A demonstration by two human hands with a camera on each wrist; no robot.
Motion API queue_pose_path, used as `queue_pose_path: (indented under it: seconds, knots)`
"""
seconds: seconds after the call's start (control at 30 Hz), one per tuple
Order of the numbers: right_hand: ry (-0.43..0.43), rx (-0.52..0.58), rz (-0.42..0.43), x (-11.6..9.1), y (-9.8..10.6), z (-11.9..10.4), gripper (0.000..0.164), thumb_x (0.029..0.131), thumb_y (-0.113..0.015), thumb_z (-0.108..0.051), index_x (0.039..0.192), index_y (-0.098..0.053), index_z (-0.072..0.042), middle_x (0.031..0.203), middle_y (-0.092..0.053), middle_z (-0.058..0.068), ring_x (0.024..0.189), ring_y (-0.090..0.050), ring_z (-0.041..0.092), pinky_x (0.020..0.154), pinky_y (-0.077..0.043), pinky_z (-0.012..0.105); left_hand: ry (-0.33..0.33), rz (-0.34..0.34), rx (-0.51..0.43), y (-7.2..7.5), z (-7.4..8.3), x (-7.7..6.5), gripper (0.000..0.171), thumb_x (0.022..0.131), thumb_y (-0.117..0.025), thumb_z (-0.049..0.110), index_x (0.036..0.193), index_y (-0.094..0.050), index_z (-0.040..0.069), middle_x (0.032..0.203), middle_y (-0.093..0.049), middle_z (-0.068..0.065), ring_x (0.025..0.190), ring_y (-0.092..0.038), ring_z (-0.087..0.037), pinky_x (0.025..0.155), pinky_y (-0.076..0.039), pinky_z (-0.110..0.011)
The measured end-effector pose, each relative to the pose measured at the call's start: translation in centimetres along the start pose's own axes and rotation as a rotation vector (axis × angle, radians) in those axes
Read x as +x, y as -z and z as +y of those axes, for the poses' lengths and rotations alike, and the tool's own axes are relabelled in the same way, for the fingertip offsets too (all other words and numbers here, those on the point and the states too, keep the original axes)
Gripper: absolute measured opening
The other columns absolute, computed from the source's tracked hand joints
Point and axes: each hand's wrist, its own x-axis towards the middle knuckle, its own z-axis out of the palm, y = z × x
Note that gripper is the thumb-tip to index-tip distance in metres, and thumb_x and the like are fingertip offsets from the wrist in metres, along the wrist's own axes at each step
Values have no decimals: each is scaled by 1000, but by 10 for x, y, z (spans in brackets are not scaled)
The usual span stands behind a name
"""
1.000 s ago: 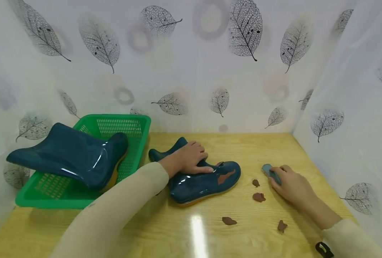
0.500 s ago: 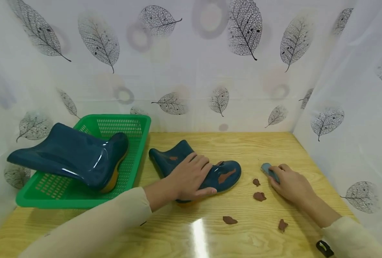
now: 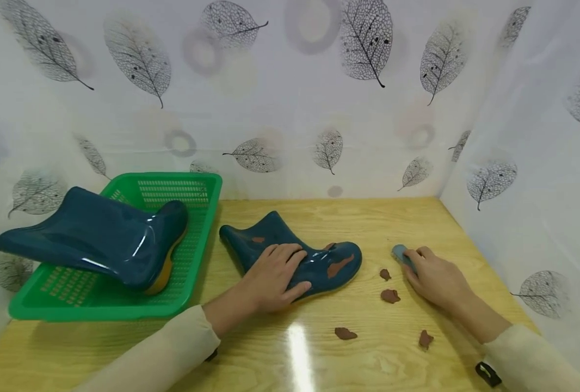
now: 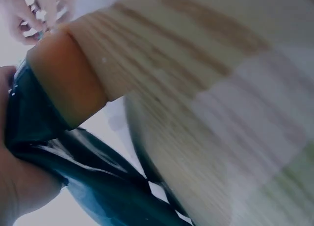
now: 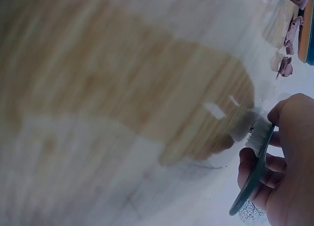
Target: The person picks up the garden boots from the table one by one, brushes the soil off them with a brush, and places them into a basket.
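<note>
On the table lies a glossy dark blue rubber boot (image 3: 326, 267) on its side, with reddish-brown patches on the shaft and foot. My left hand (image 3: 275, 277) holds it round the ankle and heel, fingers over the top and thumb on the near side. In the left wrist view the boot's orange-tan sole (image 4: 68, 79) shows beside this hand. To the right, my right hand (image 3: 437, 277) grips a small brush (image 3: 402, 255) with a grey-green handle; pale bristles (image 5: 257, 135) show in the right wrist view. The brush is apart from the boot.
A second blue boot (image 3: 99, 239) lies across a green plastic basket (image 3: 99, 313) at the left. Several brown flakes, among them one flake (image 3: 345, 333), lie between boot and right hand. A white leaf-print curtain (image 3: 290, 109) encloses the wooden table (image 3: 368, 359).
My left hand has shifted from the boot's upper side toward the heel and near side, uncovering a brown patch on the shaft. The right hand with the brush has barely moved. The head view shifted slightly.
</note>
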Motion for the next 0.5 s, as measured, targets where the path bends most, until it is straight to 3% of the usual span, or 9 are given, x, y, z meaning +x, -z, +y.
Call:
queue_pose_path:
  seconds: [0.17,0.37,0.5]
  knots:
    - [-14,3,-26,6,2,-4,38,95,-63,-21,125,-61,3,109,-62,25,78,-68,34,56,-54,42,8,-8,-4,2,-3,-2,64,102,-45,54,148,-46,9,148,-47,-9,139,-42,-26,114,-33,-49]
    - [-15,23,-43,6,0,-6,39,96,-62,-21,126,-59,3,109,-61,25,77,-68,34,56,-54,42,57,30,-153,0,-4,-3,55,101,-52,47,143,-51,11,145,-51,-8,136,-45,-26,112,-33,-52]
    - [-31,21,-31,4,-1,-6,39,95,-63,-21,126,-59,3,109,-61,24,77,-68,34,57,-54,44,49,42,-129,-4,-4,-1,52,102,-51,45,142,-53,11,144,-52,-7,135,-46,-25,111,-35,-51]
